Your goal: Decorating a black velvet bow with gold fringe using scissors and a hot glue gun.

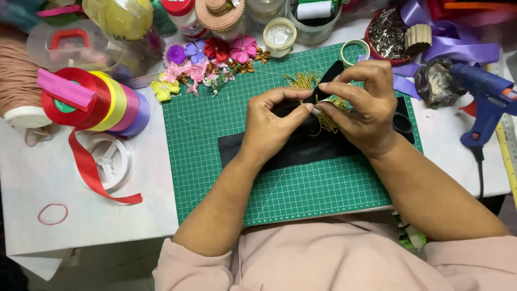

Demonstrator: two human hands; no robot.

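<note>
A white worktop (43, 178) carries a green cutting mat (215, 161) ruled with a fine pale grid. Across the mat lies a flat black fabric strip (301, 148), matte and rectangular, with one narrow end lifted up between the two hands. The left hand (272, 121) pinches that black strip with thumb and fingertips closed narrowly on it. The right hand (361, 105) meets it from the other side, fingers curled tight on the same strip and on a small piece of gold beaded trim (329, 116), which hangs in thin glittering strands just below the fingers. More of the gold trim shows on the mat just behind the hands.

To the left, a row of glossy ribbon spools (99, 102) in red, yellow, pink and purple lies on its side, a loose red ribbon tail (89, 172) curling over the worktop. A blue glue gun (487, 99) of hard plastic rests at the right edge. Small satin flowers (207, 59) cluster at the mat's top corner. A thin red rubber band (53, 214) lies alone near the front left.
</note>
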